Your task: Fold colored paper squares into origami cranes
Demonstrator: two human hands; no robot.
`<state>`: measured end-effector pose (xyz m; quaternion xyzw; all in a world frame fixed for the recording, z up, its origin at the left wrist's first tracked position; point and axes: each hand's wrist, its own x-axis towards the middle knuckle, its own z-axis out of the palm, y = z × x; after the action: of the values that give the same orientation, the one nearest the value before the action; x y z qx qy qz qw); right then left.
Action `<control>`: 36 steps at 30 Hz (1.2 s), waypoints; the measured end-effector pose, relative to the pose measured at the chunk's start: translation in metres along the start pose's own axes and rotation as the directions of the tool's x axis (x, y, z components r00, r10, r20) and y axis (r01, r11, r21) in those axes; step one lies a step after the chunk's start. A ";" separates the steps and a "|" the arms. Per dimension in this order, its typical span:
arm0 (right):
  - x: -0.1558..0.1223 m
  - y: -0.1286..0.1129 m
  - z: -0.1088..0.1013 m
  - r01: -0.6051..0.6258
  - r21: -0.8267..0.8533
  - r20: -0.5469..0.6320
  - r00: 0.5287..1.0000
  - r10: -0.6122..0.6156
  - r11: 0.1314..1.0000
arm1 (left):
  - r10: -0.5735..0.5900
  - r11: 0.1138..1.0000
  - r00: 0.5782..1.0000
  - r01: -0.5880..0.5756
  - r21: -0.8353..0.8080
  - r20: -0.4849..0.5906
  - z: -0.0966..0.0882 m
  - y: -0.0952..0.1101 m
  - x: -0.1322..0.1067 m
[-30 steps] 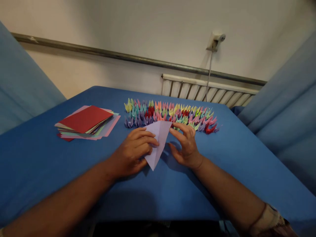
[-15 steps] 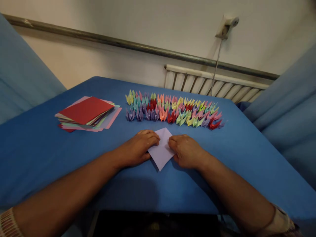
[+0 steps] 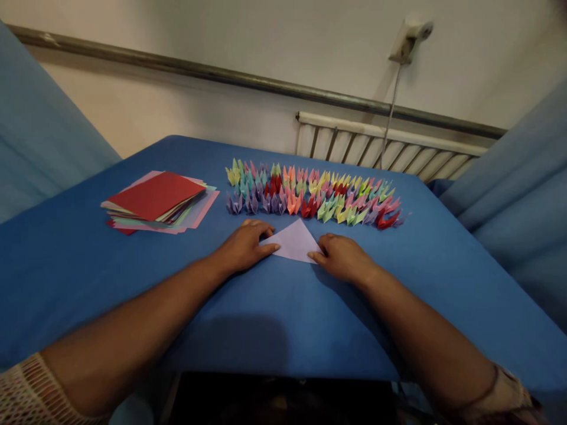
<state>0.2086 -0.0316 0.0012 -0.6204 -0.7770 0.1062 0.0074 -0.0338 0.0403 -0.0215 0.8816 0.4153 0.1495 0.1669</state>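
Left hand (image 3: 247,245) and right hand (image 3: 343,257) pinch opposite corners of a lilac folded-paper triangle (image 3: 296,242) on the smooth blue worktop (image 3: 239,319); beyond, left to right: pale-blue fabric curtain (image 3: 44,124), long metal pipe (image 3: 199,74), white ribbed radiator (image 3: 353,143), second blue curtain (image 3: 522,206).

And there's the metal pipe (image 3: 248,85), slanting downhill left to right across the pale wall (image 3: 177,29) in front of me; below it, a ribbed radiator (image 3: 366,150); up top, a socket (image 3: 402,47), its cable (image 3: 393,103) dropping past the pipe; a blue curtain (image 3: 39,130) on my left, a second curtain (image 3: 518,159) on my right
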 end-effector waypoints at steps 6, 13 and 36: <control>0.001 -0.011 0.014 -0.121 0.058 -0.208 0.969 0.131 0.991 | -0.002 1.000 1.000 0.003 0.013 -0.031 0.005 0.006 -0.002; 0.007 -0.011 0.013 -0.168 0.131 -0.105 0.978 0.182 0.977 | 0.044 0.999 0.999 -0.044 -0.025 -0.012 0.004 0.010 -0.003; 0.007 -0.012 0.028 0.288 0.770 -0.287 0.953 -0.095 0.569 | -0.041 0.820 0.998 0.063 -0.569 0.051 -0.015 0.034 -0.013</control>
<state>0.1917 -0.0312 -0.0252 -0.4690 -0.7021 0.3766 0.3813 -0.0244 0.0117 0.0043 0.7824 0.3723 0.2463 0.4342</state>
